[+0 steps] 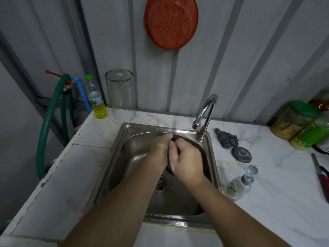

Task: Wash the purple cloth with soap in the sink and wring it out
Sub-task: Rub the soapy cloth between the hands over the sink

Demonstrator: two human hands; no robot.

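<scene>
Head view: hands meet over the steel sink (116,157), above and just behind its drain (161,182). The left hand (160,148) and right hand (187,161) press together, fingers (173,146) curled tight around the purple cloth (169,169), which shows only as slivers between the palms and below them. The faucet (206,111) stands at the sink's back right corner. Right of the sink on the tabletop (267,202) lie a steel scourer (226,138) and a small soap bottle (238,186). Behind the sink's left corner stands a bottle of yellow liquid (96,102).
</scene>
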